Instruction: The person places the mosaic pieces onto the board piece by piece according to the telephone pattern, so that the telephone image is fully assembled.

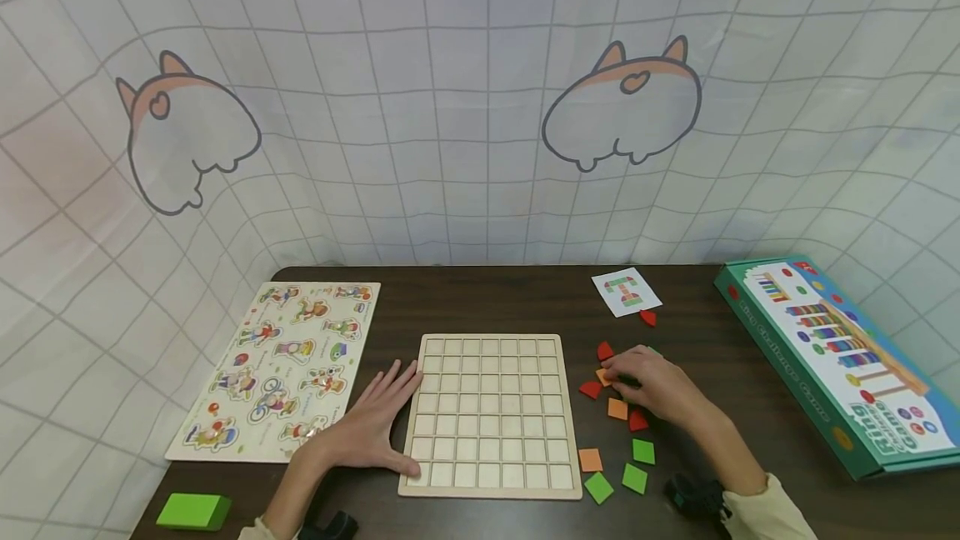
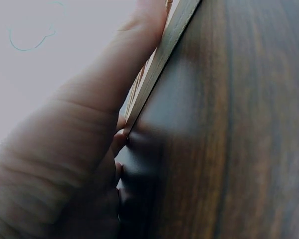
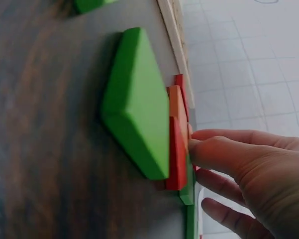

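My left hand [image 1: 371,423] lies with fingers spread at the left edge of a wooden grid board [image 1: 491,494]. Its thumb rests on the board's lower left corner, and the fingertips touch the upper left side. To the right of the board, my right hand [image 1: 660,386] pinches an orange square tile [image 1: 602,377] between thumb and index finger, low over the table. Around that hand lie red tiles [image 1: 590,390] with a curved side and another orange square tile [image 1: 617,409]. In the right wrist view a green tile [image 3: 139,104] looms close, before a red tile [image 3: 176,159].
Several green square tiles [image 1: 634,478] lie near the front right of the board. A pattern card [image 1: 647,297] sits at the back. A picture puzzle board [image 1: 300,357] is on the left, a green block [image 1: 193,512] at front left, a game box [image 1: 840,365] at far right.
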Tool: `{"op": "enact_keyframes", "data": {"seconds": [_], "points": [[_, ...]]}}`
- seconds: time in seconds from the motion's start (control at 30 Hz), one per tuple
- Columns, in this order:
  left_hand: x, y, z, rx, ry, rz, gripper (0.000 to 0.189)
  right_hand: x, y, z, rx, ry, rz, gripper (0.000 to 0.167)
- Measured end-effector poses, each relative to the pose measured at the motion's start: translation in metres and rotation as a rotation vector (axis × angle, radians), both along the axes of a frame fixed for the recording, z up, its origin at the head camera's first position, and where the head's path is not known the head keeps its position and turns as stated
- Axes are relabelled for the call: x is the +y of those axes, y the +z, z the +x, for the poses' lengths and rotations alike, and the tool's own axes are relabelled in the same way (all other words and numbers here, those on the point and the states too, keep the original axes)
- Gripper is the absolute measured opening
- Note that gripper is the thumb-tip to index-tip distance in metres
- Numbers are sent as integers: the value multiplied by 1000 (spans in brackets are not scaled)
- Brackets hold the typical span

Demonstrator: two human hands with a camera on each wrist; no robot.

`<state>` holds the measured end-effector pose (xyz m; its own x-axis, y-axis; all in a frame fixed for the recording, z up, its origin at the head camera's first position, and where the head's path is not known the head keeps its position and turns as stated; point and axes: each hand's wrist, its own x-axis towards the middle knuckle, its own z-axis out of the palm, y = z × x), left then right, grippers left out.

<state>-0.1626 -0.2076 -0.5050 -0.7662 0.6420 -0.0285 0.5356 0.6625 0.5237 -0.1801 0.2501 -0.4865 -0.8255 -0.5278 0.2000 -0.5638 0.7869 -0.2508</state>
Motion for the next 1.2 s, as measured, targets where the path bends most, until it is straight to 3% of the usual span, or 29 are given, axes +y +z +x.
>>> {"op": "enact_keyframes", "data": {"seconds": [0.23, 0.37, 0.6, 0.83, 0.97, 1.2], "points": [[0, 0, -1, -16, 5, -14, 129, 5, -2, -6, 232, 105, -102, 21], [0, 1, -2, -23, 8, -16, 129, 1, 8, -11, 291, 116, -214, 26], [-1, 0, -1, -14, 21, -27, 129, -59, 22, -19, 238, 203, -370, 25], [0, -1, -2, 4, 1, -1, 129, -132, 22, -22, 115, 287, -281, 18], [1, -2, -2, 13, -2, -1, 129, -147, 21, -22, 36, 266, -267, 16], [-1, -3, -1, 3, 4, -15, 128, -153, 18, -20, -21, 244, -237, 15]]}}
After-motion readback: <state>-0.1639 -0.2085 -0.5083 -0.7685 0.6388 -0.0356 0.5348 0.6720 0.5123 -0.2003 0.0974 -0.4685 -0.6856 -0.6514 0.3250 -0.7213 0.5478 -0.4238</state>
